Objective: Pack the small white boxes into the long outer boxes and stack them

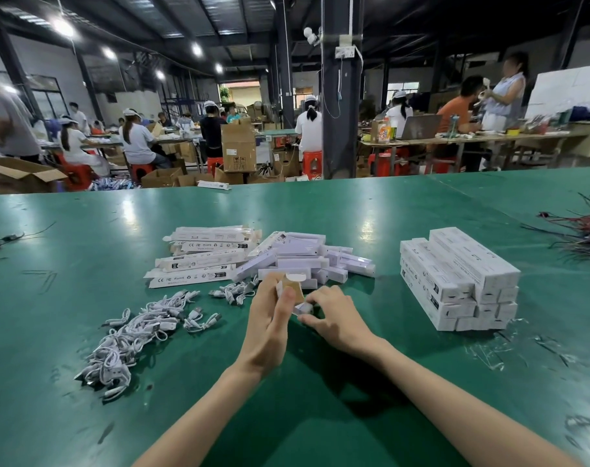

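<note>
Far left edge: a thin dark wire (3, 239) lies on the green table top (320, 210), cut off by the frame.

Lower left: we note a tangled heap of white USB cables (128, 335); the count is unreadable.

Left of centre: a pile of flat long white printed outer boxes (202, 261), overlapping, the lower ones half covered. Their print is too small to read beyond the CE and RoHS marks.

Centre: a heap of small white cardboard boxes (307, 261) touches that pile. Its near edge is hidden behind the hands.

Just in front of it, the left hand (270, 318) grips a long white cardboard outer box (292, 288). The thumb presses its near face and the fingers curl behind. Only the brown inner side and a rounded flap show.

The right hand (334, 318) pinches a small white box (303, 309) between thumb and curled fingers at the outer box's near end. We cannot tell how far in it sits, or what either holds.

Right: a stack of closed long white boxes (459, 281), several layers, contents unseen.

Lower right: clear plastic scraps (489, 352).

Right edge: a bundle of red and dark wires (583, 230), cropped.
</note>
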`<control>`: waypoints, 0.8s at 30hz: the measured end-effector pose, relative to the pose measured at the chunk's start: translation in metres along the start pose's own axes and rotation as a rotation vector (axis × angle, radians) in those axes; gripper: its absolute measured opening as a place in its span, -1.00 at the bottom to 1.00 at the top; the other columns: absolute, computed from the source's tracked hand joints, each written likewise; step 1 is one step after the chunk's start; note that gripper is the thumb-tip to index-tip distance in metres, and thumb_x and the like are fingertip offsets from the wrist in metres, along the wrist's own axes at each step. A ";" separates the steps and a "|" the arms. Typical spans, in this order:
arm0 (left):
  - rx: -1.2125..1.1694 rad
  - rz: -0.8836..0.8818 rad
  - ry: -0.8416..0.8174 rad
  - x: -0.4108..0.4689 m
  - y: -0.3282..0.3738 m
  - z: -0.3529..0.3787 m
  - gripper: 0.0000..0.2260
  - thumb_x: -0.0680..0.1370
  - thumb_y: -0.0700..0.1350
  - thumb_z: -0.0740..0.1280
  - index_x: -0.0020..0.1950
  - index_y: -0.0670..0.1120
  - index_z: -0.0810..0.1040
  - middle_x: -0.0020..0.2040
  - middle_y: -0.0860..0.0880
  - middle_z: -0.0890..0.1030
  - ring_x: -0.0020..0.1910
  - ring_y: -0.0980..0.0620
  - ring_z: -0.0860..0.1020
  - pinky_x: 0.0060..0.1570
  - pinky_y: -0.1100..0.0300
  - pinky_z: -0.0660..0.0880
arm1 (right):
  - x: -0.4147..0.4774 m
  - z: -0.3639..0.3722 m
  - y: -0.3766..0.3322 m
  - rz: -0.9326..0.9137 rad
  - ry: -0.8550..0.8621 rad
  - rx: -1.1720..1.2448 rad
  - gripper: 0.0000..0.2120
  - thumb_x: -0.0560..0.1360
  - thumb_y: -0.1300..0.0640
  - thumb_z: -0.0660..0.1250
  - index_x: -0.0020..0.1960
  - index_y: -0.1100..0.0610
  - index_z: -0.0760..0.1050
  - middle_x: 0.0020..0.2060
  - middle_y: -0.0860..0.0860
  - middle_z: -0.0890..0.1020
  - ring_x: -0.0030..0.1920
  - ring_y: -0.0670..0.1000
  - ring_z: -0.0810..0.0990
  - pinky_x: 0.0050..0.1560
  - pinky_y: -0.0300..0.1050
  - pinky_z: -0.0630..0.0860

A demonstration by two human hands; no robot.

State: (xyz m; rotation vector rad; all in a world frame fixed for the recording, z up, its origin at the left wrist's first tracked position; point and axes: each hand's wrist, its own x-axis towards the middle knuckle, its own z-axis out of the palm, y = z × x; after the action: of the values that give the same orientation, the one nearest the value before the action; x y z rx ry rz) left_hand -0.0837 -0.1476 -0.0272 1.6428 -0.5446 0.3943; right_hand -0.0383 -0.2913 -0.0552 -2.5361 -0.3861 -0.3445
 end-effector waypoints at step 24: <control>-0.053 -0.079 0.172 0.013 -0.004 -0.004 -0.51 0.49 0.44 0.02 0.03 0.15 0.54 -0.02 -0.02 0.57 0.00 -0.17 0.51 -0.02 -0.31 0.46 | -0.030 -0.104 -0.057 -0.230 0.331 1.034 -0.88 0.49 0.26 0.32 0.00 0.11 0.54 -0.26 -0.03 0.63 -0.18 -0.02 0.64 -0.06 -0.17 0.61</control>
State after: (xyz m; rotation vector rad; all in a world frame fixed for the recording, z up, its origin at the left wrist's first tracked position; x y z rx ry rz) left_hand -0.0706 -0.1444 -0.0228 1.5575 -0.3576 0.4544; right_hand -0.1021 -0.3082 0.0475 -1.4042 -0.5449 -0.4810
